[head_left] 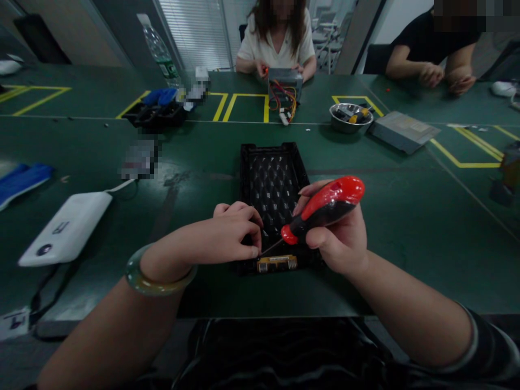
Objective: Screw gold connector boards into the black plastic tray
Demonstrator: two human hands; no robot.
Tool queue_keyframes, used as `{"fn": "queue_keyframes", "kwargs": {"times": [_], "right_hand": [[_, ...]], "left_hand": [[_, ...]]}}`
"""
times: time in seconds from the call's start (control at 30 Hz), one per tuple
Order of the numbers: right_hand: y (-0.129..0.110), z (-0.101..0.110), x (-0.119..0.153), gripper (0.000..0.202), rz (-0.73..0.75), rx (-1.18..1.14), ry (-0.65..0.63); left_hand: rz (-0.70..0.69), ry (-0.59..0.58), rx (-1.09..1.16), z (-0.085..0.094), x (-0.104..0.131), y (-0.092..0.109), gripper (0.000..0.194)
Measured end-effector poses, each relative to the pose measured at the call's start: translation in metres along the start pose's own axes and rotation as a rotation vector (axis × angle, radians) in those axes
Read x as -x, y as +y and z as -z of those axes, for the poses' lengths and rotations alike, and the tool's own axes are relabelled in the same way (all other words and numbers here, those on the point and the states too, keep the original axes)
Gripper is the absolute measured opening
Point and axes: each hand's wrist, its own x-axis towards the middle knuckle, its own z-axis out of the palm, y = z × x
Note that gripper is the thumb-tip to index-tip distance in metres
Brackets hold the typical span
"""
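A black plastic tray-like housing (303, 172) with a patterned inner floor lies on the table before me. At its near end sits a small yellow-brown circuit board (277, 264) with connectors. My right hand (345, 241) grips a screwdriver (331, 203) with a red and black handle, its thin shaft slanting down to the left. The screwdriver's tip reaches the housing's near left corner, beside my left fingertips. My left hand (238, 232) is bent over the housing's left side, thumb and fingers closed together at that corner; what they pinch is hidden.
A white power bank (67, 227) and a blue glove (24, 181) lie left. Farther back are a black tray (152, 116), a bottle (158, 51), a metal bowl (345, 125) with tools and a grey metal panel (404, 132). Opposite, a person handles a metal box (285, 78) with wires.
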Motion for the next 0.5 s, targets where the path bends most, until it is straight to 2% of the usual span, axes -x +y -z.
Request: {"fn": "queue_keyframes", "kwargs": {"times": [0.2, 0.37, 0.5], "right_hand": [[0.003, -0.004, -0.005, 0.05, 0.011, -0.068, 0.051], [-0.006, -0.008, -0.004, 0.042, -0.11, -0.232, -0.118], [-0.016, -0.009, -0.003, 0.053, -0.097, -0.215, -0.192]], "left_hand": [[0.003, 0.003, -0.014, 0.0, 0.001, 0.001, 0.014], [0.003, 0.002, -0.017, 0.0, 0.001, 0.001, 0.014], [-0.024, 0.009, -0.015, -0.002, 0.0, -0.003, 0.015]]}}
